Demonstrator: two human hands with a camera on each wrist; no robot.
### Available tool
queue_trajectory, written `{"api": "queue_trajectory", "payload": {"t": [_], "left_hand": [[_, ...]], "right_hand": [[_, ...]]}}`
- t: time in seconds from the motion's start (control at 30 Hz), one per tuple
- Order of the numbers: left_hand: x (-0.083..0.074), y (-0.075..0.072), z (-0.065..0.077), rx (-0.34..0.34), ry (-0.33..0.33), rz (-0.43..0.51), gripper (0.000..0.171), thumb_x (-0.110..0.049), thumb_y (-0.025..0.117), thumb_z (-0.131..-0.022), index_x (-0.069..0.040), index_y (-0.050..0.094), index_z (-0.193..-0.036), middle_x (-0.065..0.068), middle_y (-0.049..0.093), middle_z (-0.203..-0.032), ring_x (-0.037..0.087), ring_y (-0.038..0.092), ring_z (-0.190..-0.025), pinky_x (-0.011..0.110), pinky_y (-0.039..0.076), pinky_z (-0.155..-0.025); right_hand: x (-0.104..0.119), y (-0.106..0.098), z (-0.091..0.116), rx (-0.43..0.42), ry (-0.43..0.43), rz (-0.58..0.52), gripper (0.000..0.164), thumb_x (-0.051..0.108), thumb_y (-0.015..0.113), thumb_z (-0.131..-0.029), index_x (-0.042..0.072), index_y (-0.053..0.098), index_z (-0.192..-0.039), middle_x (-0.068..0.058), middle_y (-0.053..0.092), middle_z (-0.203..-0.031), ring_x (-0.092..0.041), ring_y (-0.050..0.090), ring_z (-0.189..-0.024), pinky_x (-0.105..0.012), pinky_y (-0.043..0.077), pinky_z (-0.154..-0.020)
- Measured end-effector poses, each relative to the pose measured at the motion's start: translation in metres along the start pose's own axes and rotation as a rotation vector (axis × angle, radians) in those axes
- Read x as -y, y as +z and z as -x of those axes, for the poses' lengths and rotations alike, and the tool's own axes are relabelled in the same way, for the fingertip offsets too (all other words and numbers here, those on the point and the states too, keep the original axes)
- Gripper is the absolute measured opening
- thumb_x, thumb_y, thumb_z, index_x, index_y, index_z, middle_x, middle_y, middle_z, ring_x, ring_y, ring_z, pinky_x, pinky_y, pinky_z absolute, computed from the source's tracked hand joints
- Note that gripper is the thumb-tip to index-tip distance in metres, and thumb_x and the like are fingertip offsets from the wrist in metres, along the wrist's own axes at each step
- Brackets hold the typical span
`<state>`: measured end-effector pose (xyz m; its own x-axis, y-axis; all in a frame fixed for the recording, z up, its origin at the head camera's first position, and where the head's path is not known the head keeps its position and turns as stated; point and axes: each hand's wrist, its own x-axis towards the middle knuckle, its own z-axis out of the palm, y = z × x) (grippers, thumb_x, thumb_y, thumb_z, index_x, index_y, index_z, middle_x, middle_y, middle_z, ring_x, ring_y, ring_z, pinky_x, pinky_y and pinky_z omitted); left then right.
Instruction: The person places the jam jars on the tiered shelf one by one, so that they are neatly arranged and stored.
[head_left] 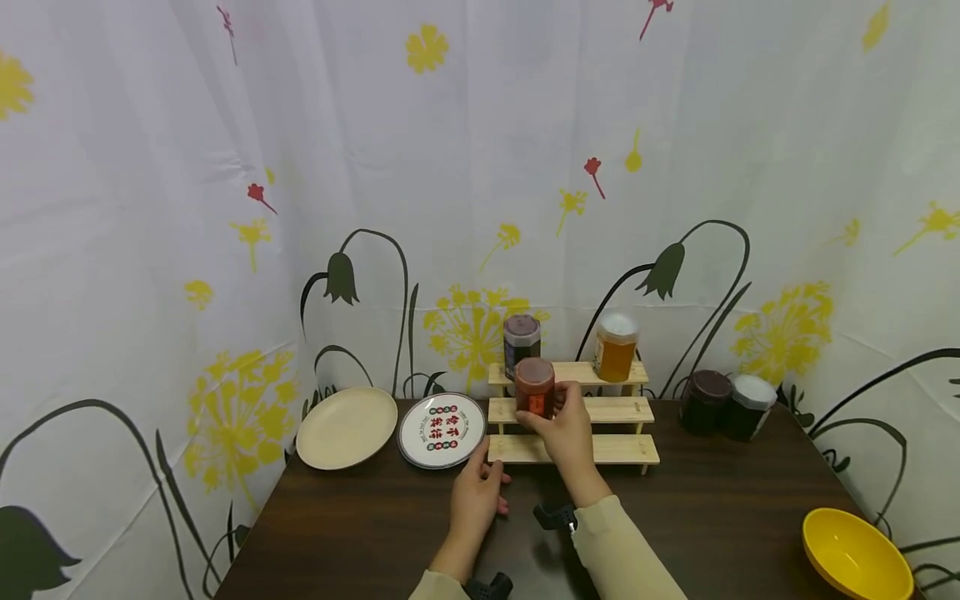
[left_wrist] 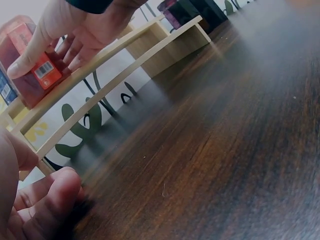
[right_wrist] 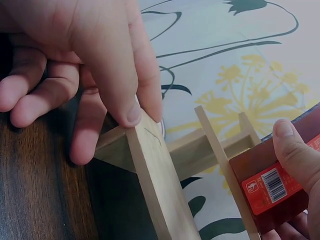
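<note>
My right hand grips a jar of dark red contents with a red label, thumb on one side and fingers on the other. The jar is at the left end of the middle step of a three-step wooden rack; whether it bears on the step I cannot tell. In the right wrist view its barcode label faces the camera. My left hand pinches the left end of the lowest step between thumb and forefinger, with the other fingers loosely bent beneath.
On the top step stand a dark purple jar and a honey-coloured jar. Two dark jars, one with a brown lid and one white-lidded, stand right of the rack. Left are a printed plate and a cream plate; a yellow bowl is front right.
</note>
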<state>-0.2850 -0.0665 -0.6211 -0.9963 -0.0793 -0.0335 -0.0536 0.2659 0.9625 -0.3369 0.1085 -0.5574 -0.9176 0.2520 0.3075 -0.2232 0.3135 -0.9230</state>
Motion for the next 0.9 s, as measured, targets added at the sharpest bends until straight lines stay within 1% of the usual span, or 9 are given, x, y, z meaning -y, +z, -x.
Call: {"api": "queue_trajectory", "payload": {"t": [0.1,0.23,0.4,0.5,0.63,0.9], "left_hand": [[-0.002,0.0002,0.0,-0.003,0.004,0.001,0.058,-0.024,0.062,-0.111,-0.02,0.046,-0.167,0.008,0.078,-0.091,0.016,0.064,-0.048,0.034,0.06,-0.047],[-0.0037,0.0017,0.0002,0.004,0.011,0.004,0.058,-0.023,0.062,-0.111,-0.019,0.046,-0.167,0.008,0.078,-0.091,0.015,0.064,-0.048,0.033,0.06,-0.047],[-0.0049,0.0027,-0.0006,-0.005,0.013,-0.003,0.058,-0.024,0.061,-0.111,-0.018,0.047,-0.167,0.006,0.077,-0.089,0.015,0.064,-0.047,0.033,0.06,-0.047],[-0.0049,0.0027,-0.0012,-0.01,0.012,-0.009,0.057,-0.024,0.061,-0.111,-0.018,0.047,-0.167,0.006,0.077,-0.089,0.015,0.065,-0.048,0.033,0.06,-0.047],[-0.0035,0.0019,-0.0014,-0.004,0.013,-0.005,0.057,-0.024,0.061,-0.111,-0.018,0.047,-0.167,0.007,0.078,-0.09,0.016,0.065,-0.048,0.034,0.06,-0.047],[-0.0034,0.0007,0.0003,-0.009,0.001,-0.012,0.057,-0.024,0.061,-0.112,-0.018,0.047,-0.167,0.009,0.078,-0.091,0.015,0.065,-0.048,0.033,0.06,-0.047]], "right_hand": [[0.0005,0.0015,-0.0017,0.008,0.0,-0.015,0.077,0.023,0.101,-0.078,0.006,0.052,-0.135,-0.02,0.066,-0.138,-0.038,0.069,-0.126,-0.058,0.059,-0.11],[-0.0003,0.0029,-0.003,0.002,0.019,-0.032,0.075,0.021,0.101,-0.078,0.006,0.053,-0.134,-0.02,0.067,-0.137,-0.038,0.07,-0.125,-0.057,0.06,-0.109],[0.0006,0.0042,-0.0055,0.002,0.038,-0.02,0.073,0.021,0.102,-0.078,0.006,0.053,-0.13,-0.02,0.069,-0.132,-0.037,0.071,-0.121,-0.056,0.061,-0.106],[0.0017,0.0044,-0.0073,0.016,0.06,-0.014,0.073,0.021,0.102,-0.077,0.007,0.053,-0.129,-0.019,0.07,-0.13,-0.035,0.071,-0.121,-0.054,0.061,-0.107],[0.0022,0.0046,-0.0082,0.018,0.089,-0.032,0.071,0.019,0.103,-0.075,0.009,0.055,-0.127,-0.017,0.071,-0.127,-0.033,0.072,-0.12,-0.052,0.061,-0.107],[0.0026,0.0062,-0.0066,0.014,0.075,-0.032,0.068,0.021,0.104,-0.074,0.01,0.058,-0.125,-0.015,0.073,-0.124,-0.032,0.073,-0.117,-0.053,0.062,-0.104]]}}
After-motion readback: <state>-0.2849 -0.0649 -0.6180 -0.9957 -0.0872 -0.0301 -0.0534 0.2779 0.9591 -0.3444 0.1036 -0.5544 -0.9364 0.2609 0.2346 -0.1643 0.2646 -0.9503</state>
